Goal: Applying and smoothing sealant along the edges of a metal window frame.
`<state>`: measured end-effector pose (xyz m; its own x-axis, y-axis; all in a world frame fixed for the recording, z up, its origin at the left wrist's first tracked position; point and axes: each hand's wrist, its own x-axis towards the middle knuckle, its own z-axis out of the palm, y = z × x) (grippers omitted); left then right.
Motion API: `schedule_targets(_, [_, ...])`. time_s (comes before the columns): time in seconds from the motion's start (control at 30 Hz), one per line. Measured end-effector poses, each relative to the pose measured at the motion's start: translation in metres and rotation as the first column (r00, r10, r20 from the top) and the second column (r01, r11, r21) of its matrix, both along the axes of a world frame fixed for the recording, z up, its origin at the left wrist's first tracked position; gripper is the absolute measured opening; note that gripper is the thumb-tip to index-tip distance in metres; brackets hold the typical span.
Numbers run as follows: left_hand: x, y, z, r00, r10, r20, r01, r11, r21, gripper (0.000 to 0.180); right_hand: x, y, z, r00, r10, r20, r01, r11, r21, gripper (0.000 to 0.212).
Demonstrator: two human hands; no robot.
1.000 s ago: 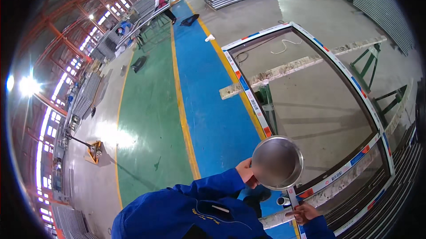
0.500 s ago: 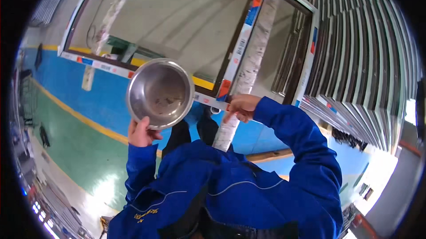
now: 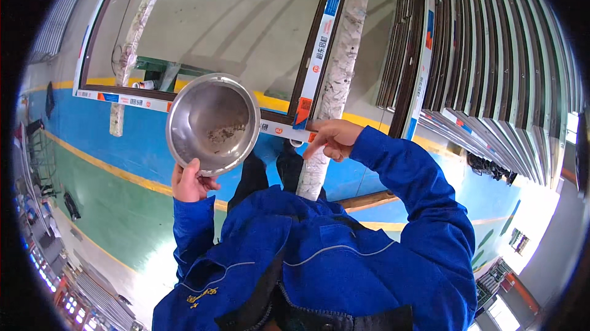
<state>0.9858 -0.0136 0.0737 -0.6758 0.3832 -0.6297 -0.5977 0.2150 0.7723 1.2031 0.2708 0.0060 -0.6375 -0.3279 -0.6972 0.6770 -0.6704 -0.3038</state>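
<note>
My left hand (image 3: 192,182) is closed on the near rim of a round stainless steel bowl (image 3: 195,106), thumb over the edge. The bowl is tilted toward me, with small loose bits (image 3: 226,133) at its bottom. It hangs over the near rail of a large window frame (image 3: 157,104) with dark profiles and taped white faces. My right hand (image 3: 337,139) is at that rail, close to where the upright bar (image 3: 318,54) meets it. Its fingers are curled, the index finger slanting down to the left. Whatever they may hold is too small or hidden to make out.
White-wrapped support beams (image 3: 344,54) run under the frame. Long profiles (image 3: 491,73) are stacked densely on the right. A wooden strip (image 3: 369,200) lies near my legs. The floor (image 3: 110,174) is blue and green with yellow lines.
The bowl has shifted slightly left in my left hand, and its contents show more clearly. My right hand stays by the rail, its fingers slightly repositioned. The whole view has shifted a little.
</note>
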Motion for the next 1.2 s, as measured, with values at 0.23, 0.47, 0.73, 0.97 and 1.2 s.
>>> schedule_targets(0.23, [-0.002,-0.004,0.004,1.0,-0.014,-0.005,0.014,1.0,0.025,0.037,0.003,-0.004,-0.009,0.984,-0.156,0.092,0.161,0.985,-0.059,0.046])
schedule_targets(0.47, [0.003,-0.02,0.002,0.999,-0.032,-0.005,0.032,0.998,0.05,0.037,0.002,-0.014,0.003,0.992,-0.074,0.099,0.064,0.993,0.097,0.034])
schedule_targets(0.73, [0.001,-0.01,0.008,1.0,-0.024,0.0,0.024,0.997,0.069,0.035,-0.004,-0.009,0.0,0.984,-0.122,0.13,0.109,0.989,0.104,0.027])
schedule_targets(0.97, [-0.004,-0.019,0.022,0.998,-0.02,-0.063,0.019,1.0,-0.018,0.04,-0.001,-0.015,-0.042,0.988,0.051,-0.147,0.013,0.913,0.408,0.049])
schedule_targets(1.2, [0.013,-0.018,0.009,0.997,0.066,0.026,-0.069,0.992,0.105,0.033,-0.004,-0.019,-0.016,0.994,0.028,0.101,-0.056,0.957,0.284,0.02])
